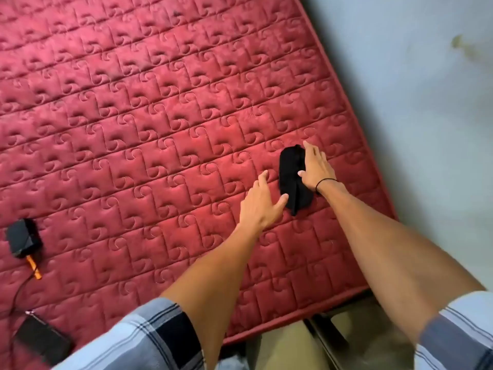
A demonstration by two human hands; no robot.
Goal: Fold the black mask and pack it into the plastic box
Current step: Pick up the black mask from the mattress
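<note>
Overhead, a red quilted mattress [160,102] fills most of the view, its right edge running beside a pale floor. Near that right edge lies the black mask [293,180], already doubled into a narrow, bunched strip. The right hand [317,166] rests flat on the mask's right side, fingers spread, pressing rather than gripping. The left hand [262,201] hovers with its grip released, thumb just touching the mask's left edge. Near the mattress's left edge sit a small black case [22,237] with an orange-tipped cable, and nearer the lower left corner a dark phone [40,340]. No plastic box is in view. The soft fabric would likely spring open if the pressing hand lifts early, and the padded surface gives little backing for a crisp fold; reaching for an unseen box could undo it.
</note>
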